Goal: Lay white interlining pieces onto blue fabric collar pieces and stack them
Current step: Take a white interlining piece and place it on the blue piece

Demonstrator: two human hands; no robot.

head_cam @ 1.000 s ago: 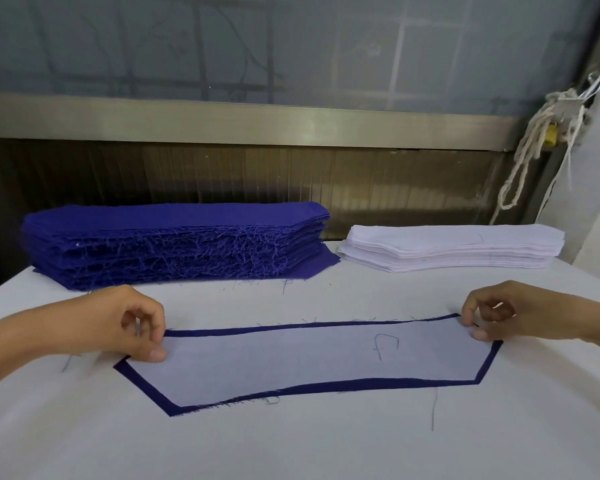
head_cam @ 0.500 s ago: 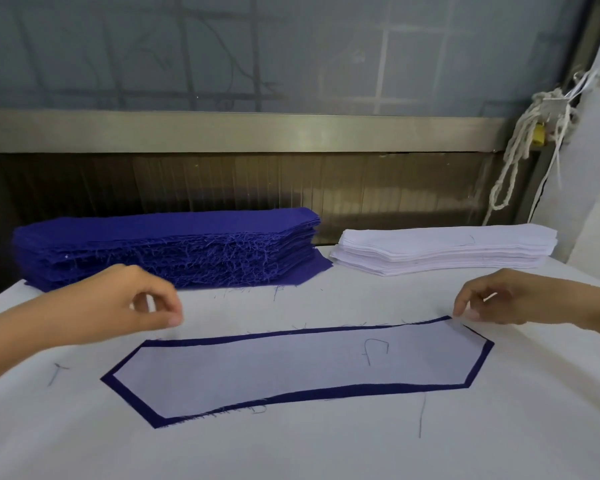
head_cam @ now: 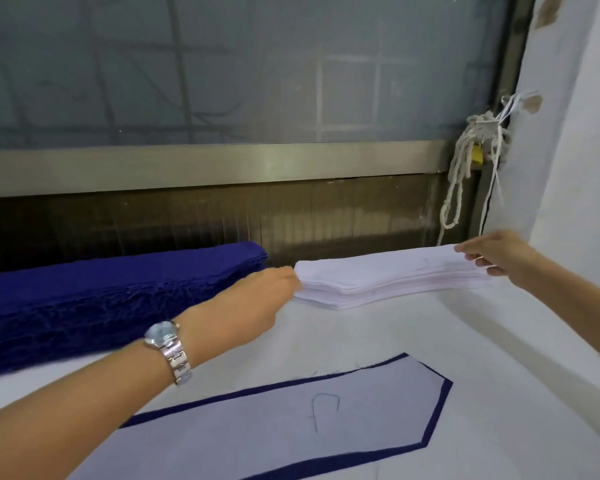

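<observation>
A stack of white interlining pieces [head_cam: 388, 282] lies at the back right of the table. My left hand [head_cam: 257, 299], with a metal watch on the wrist, reaches to the stack's left tip, and its blurred fingertips close together on the upper layers there. My right hand [head_cam: 496, 258] pinches the right end of the top layers, fingers above and thumb under. A thick stack of blue collar pieces [head_cam: 111, 299] sits at the back left. Near me lies one blue collar piece [head_cam: 440, 407] with a white interlining piece [head_cam: 257, 431] laid on it, leaving a blue border.
The white table [head_cam: 413, 337] runs back to a brown wall panel and a metal rail under a window. A knotted white rope [head_cam: 465, 174] hangs at the right, beside a white wall. Loose threads lie on the tabletop.
Both hands have left the laid collar piece and reached back to the ends of the white interlining stack. The view has swung right and closer.
</observation>
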